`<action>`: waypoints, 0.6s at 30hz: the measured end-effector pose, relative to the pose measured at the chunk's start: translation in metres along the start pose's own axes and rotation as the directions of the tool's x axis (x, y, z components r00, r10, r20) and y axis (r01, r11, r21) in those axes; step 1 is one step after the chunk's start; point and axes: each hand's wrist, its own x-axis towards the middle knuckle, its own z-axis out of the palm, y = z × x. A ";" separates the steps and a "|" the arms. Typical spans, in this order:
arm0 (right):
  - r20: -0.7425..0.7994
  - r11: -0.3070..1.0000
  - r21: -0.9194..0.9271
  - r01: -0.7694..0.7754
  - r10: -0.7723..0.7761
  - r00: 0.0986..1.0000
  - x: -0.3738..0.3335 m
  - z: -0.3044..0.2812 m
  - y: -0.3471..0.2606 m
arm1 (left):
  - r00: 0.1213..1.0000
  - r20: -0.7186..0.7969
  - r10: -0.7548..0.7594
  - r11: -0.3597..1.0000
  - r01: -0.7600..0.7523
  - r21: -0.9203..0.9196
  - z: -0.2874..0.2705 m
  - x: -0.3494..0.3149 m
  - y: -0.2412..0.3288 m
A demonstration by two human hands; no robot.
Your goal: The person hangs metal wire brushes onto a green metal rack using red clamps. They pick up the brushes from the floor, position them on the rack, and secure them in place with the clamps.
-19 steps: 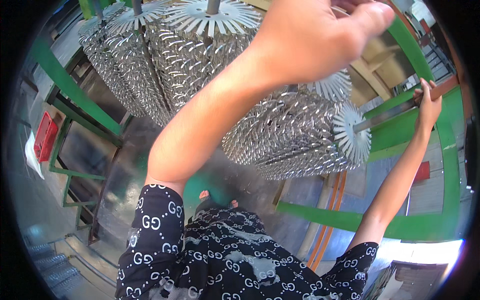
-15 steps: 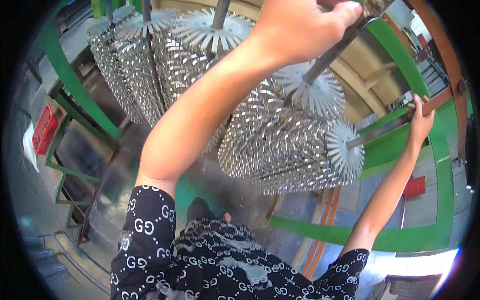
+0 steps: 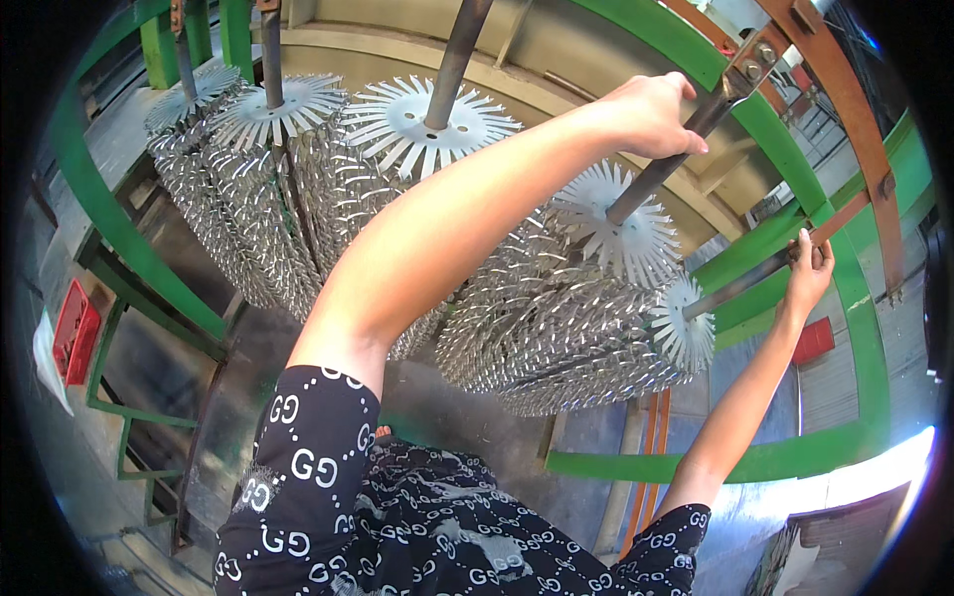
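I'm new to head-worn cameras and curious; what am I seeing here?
These views come from a wide camera on the person's head, looking down, so straight edges bend. There is no robot, just two bare hands. The left hand is open beside a rod; whether it touches is unclear. The right hand has its fingers at the end of a lower rod, by a brown bar. The rods run into slotted discs, with shiny metal strips beyond. Around them are a green frame and, far left, a red tray.
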 end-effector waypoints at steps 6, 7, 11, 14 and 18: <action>-0.042 0.976 -0.211 -0.058 0.051 0.998 -0.026 0.003 -0.015 | 0.999 -0.006 0.035 0.994 -0.034 0.103 -0.002 0.000 0.004; -0.022 0.974 -0.212 -0.073 0.070 0.997 -0.029 0.005 -0.023 | 0.999 -0.032 0.039 0.993 -0.036 0.114 -0.004 0.002 0.004; -0.023 0.968 -0.246 -0.041 0.036 0.999 -0.027 -0.011 -0.020 | 0.979 -0.201 -0.044 0.995 0.025 -0.096 -0.021 -0.030 0.044; 0.002 0.954 -0.291 0.068 -0.071 0.997 -0.009 -0.012 -0.016 | 0.823 -0.484 0.296 0.940 -0.342 -0.006 -0.004 -0.039 0.050; 0.065 0.985 0.028 0.171 -0.173 0.983 0.010 -0.017 -0.023 | 0.893 -0.301 0.334 0.840 -0.427 -0.335 0.040 -0.058 0.083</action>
